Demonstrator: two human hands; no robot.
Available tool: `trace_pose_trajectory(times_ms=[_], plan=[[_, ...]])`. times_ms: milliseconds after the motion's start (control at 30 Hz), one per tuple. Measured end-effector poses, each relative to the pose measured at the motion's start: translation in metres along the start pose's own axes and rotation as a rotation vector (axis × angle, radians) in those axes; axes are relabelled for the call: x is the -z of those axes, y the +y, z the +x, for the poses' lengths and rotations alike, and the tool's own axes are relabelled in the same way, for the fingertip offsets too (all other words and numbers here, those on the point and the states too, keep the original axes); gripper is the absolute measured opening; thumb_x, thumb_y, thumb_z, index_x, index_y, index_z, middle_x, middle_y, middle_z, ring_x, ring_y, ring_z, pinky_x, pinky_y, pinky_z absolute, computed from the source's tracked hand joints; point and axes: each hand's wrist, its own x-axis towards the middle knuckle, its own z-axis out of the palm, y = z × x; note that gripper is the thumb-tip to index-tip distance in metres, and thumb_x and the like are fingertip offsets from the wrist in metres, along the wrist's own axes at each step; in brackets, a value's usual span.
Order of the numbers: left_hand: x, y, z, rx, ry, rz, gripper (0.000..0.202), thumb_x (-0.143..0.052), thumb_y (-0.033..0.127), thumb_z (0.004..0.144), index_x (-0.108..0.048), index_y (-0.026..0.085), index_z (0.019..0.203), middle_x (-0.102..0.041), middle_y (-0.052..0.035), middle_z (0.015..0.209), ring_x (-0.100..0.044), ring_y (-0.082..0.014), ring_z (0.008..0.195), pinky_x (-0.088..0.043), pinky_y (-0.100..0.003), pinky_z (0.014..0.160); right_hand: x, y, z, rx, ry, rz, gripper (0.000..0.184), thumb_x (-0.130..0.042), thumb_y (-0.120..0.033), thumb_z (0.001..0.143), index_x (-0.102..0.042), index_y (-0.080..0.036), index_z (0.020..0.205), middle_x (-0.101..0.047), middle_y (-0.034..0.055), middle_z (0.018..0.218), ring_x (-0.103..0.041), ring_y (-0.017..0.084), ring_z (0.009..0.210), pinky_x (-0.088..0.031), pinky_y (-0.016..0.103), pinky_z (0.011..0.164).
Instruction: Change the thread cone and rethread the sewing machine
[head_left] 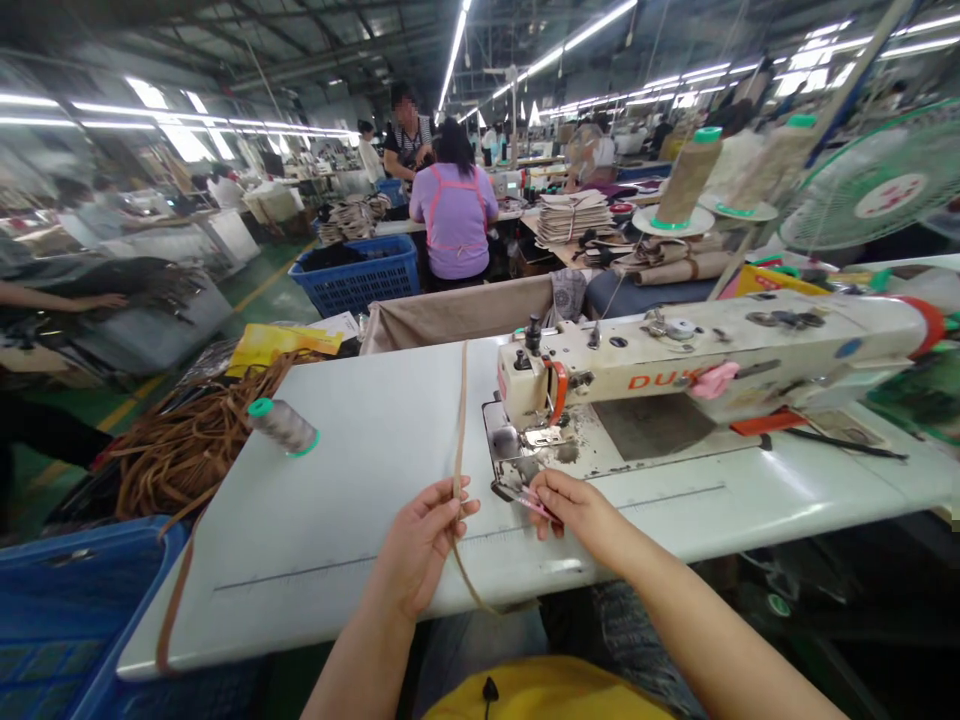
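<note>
- left hand (420,540) pinches the strap (459,440) near the table (330,520) front edge, keeping it taut and lined up lengthwise.
- right hand (574,505) fingers closed on a small pink tool (529,499), right by the machine (675,375) foot.
- spool (283,426) lies at the left edge, out of the way.

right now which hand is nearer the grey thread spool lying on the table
Left. The left hand pinches the tan strap to the right of the grey thread spool. The right hand is farther right, by the sewing machine.
</note>
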Motion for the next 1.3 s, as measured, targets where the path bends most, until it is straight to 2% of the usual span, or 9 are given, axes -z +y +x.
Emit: trace_pose_trajectory(times_ms=[67,133,233,333,467,633,900,1133,1300], plan=[[-0.004,-0.001,-0.002,0.000,-0.021,0.014,0.060,-0.105,0.035,0.052,-0.081,0.012,0.102,-0.070,-0.0126,0.106,-0.070,-0.0200,0.092,-0.053,-0.017,0.065,-0.003,0.003,0.001,0.007,0.034,0.021,0.032,-0.050,-0.054,0.097,-0.054,-0.023,0.092,-0.056,-0.0021,0.072,-0.051,0.015,0.062,-0.039,0.027,0.060],[-0.007,-0.002,-0.005,-0.003,-0.035,0.023,0.061,-0.106,0.038,0.052,-0.082,0.013,0.102,-0.070,-0.0126,0.107,-0.069,-0.0203,0.092,-0.054,-0.019,0.068,-0.007,0.004,0.003,0.050,0.096,-0.084,0.032,-0.046,-0.053,0.098,-0.055,-0.023,0.090,-0.052,-0.0020,0.070,-0.050,0.016,0.065,-0.039,0.028,0.063],[-0.011,-0.002,-0.008,0.000,-0.055,0.036,0.062,-0.105,0.043,0.053,-0.082,0.014,0.104,-0.071,-0.0136,0.111,-0.069,-0.0209,0.093,-0.054,-0.022,0.073,-0.012,0.002,0.004,0.131,0.155,-0.328,0.032,-0.046,-0.049,0.102,-0.059,-0.022,0.092,-0.061,0.0027,0.082,-0.058,0.020,0.080,-0.044,0.033,0.075],[-0.014,-0.003,-0.011,0.014,-0.077,0.045,0.064,-0.104,0.044,0.055,-0.082,0.014,0.107,-0.072,-0.0145,0.112,-0.069,-0.0213,0.093,-0.055,-0.024,0.076,-0.017,-0.005,0.004,0.209,0.191,-0.553,0.017,-0.057,-0.037,0.099,-0.063,-0.022,0.100,-0.068,0.0064,0.099,-0.062,0.023,0.093,-0.045,0.036,0.084],[-0.014,-0.006,-0.011,0.018,-0.097,0.038,0.064,-0.103,0.043,0.057,-0.081,0.016,0.111,-0.072,-0.0139,0.112,-0.069,-0.0210,0.092,-0.054,-0.026,0.078,-0.023,-0.013,0.002,0.273,0.204,-0.726,0.005,-0.060,-0.024,0.099,-0.064,-0.021,0.100,-0.071,0.0064,0.100,-0.064,0.023,0.095,-0.045,0.036,0.086],[-0.012,-0.010,-0.008,0.008,-0.102,0.045,0.065,-0.101,0.040,0.061,-0.079,0.018,0.118,-0.070,-0.0117,0.109,-0.068,-0.0214,0.092,-0.054,-0.028,0.079,-0.026,-0.016,-0.002,0.338,0.172,-0.788,0.001,-0.064,-0.021,0.098,-0.064,-0.022,0.099,-0.073,0.0052,0.100,-0.064,0.023,0.095,-0.046,0.036,0.086],[-0.015,-0.013,-0.012,0.045,-0.169,0.037,0.056,-0.099,0.037,0.064,-0.079,0.018,0.113,-0.068,-0.0120,0.114,-0.068,-0.0219,0.095,-0.054,-0.028,0.079,-0.025,-0.008,0.001,0.438,0.185,-0.907,0.015,-0.056,-0.025,0.105,-0.065,-0.020,0.115,-0.074,0.0072,0.108,-0.066,0.024,0.101,-0.048,0.037,0.090],[-0.018,-0.008,-0.017,0.066,-0.192,0.021,0.054,-0.098,0.035,0.065,-0.079,0.016,0.112,-0.069,-0.0129,0.112,-0.066,-0.0206,0.093,-0.053,-0.026,0.079,-0.028,-0.003,0.001,0.593,0.278,-1.118,0.023,-0.047,-0.032,0.110,-0.067,-0.020,0.107,-0.072,0.0065,0.090,-0.063,0.024,0.086,-0.044,0.038,0.080],[-0.014,-0.010,-0.015,0.065,-0.174,-0.015,0.053,-0.098,0.035,0.067,-0.079,0.013,0.111,-0.067,-0.0118,0.103,-0.062,-0.0160,0.086,-0.049,-0.020,0.070,-0.029,-0.007,-0.001,0.487,0.366,-0.964,0.024,-0.045,-0.033,0.110,-0.064,-0.021,0.105,-0.073,0.0066,0.093,-0.066,0.022,0.086,-0.045,0.035,0.079]])
